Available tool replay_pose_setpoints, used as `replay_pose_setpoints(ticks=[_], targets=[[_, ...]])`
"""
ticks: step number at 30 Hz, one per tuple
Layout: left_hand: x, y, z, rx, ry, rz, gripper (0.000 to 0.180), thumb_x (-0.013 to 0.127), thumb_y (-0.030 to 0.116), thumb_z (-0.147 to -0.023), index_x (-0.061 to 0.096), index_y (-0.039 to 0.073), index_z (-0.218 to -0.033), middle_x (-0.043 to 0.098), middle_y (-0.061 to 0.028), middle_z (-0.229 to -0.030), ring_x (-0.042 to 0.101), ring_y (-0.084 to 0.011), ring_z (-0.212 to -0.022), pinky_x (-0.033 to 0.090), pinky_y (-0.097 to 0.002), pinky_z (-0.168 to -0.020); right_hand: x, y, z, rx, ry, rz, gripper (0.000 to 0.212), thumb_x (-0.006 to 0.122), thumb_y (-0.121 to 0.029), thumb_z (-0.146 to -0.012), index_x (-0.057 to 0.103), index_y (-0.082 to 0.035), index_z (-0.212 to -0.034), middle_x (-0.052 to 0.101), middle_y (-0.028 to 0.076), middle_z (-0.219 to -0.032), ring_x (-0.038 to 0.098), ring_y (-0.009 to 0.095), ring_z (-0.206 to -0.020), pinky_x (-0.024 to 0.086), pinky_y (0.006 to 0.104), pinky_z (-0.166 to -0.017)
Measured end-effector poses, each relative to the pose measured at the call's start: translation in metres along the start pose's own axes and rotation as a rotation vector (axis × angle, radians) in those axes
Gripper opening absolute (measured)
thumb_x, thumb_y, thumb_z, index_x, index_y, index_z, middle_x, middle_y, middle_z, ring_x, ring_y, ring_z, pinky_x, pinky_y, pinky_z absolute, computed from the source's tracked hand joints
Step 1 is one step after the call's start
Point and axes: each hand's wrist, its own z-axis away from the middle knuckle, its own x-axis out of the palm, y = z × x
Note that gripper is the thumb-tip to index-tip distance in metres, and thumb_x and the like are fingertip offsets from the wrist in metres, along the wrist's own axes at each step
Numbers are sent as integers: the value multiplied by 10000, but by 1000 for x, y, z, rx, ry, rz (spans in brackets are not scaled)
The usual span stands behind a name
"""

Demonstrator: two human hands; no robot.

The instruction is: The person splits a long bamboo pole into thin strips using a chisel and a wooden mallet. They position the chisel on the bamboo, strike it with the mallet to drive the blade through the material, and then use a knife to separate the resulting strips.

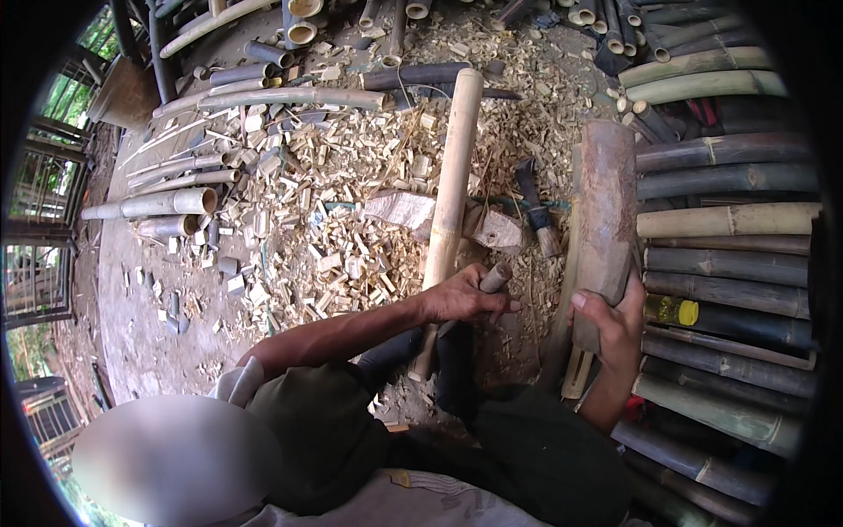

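A peeled pale bamboo pole [457, 149] slants from between my legs away from me, across a pale chopped wood block [496, 230]. My left hand [457, 297] is closed around a short round wooden handle [496, 277] beside the pole's near part. What the handle belongs to is mostly hidden by the hand; a greyish piece shows below it. On the right, my right hand [619, 312] grips the near end of a thick brown wooden mallet [608, 189], its broad end pointing away from me.
Wood chips [342, 228] cover the ground ahead. A dark-handled tool [536, 206] lies among them. Dark bamboo poles [729, 263] are stacked along the right, with a yellow-capped bottle [676, 310] between them. Cut bamboo lengths [167, 204] lie at left.
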Motion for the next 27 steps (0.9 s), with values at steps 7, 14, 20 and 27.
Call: replay_pose_setpoints(ticks=[7,14,20,27], targets=[[-3,1,0,-12,-21,-73,158,688,85,-955,679,33,-806,673,-25,-737,625,-88,-744,520,-246,-825,0,10,2,12,23,-2,702,755,-76,-769,467,20,-1402,630,103,-1138,641,159,-918,549,304,-767],[6,7,4,16,-26,-135,307,715,135,-967,651,50,-679,650,-11,-673,681,-83,-810,536,-264,-740,-5,6,4,7,29,47,741,748,-77,-756,447,28,-1425,620,116,-1175,628,169,-987,546,313,-804],[16,10,8,57,21,-195,256,739,136,-952,636,53,-733,614,27,-692,581,-45,-696,482,-303,-639,-14,-11,10,-204,7,305,756,767,-120,-746,438,3,-1415,642,138,-1164,644,263,-1028,526,407,-896],[9,-5,7,103,-25,-110,301,749,154,-948,602,59,-703,566,33,-640,550,-49,-633,466,-293,-613,-6,-44,-15,-123,-266,597,781,802,-187,-723,463,-14,-1404,613,140,-1209,618,252,-1098,495,405,-961]])
